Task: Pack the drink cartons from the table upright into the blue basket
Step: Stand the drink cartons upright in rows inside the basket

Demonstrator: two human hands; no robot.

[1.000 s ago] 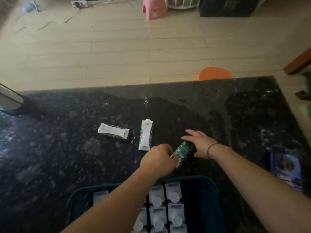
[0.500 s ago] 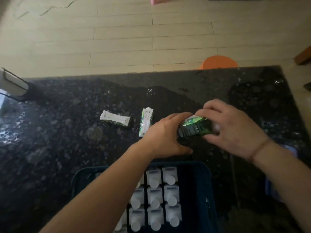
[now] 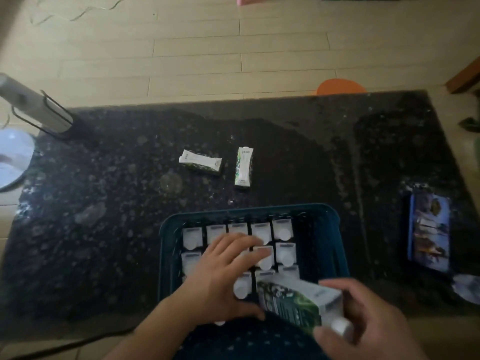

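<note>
The blue basket stands at the near edge of the dark stone table, holding several upright cartons with white caps. My right hand grips a green and white carton, tilted on its side over the basket's near right part. My left hand lies with spread fingers on the tops of the packed cartons. Two more cartons lie flat on the table beyond the basket: one to the left, one to the right.
A blue-edged booklet lies at the table's right side. A grey stand in a black wire holder and a white round object sit at the left edge. An orange stool shows beyond the far edge.
Both hands came back from the table's middle to the basket. My left hand let go of the carton and now rests on the packed ones; my right hand carries it alone.
</note>
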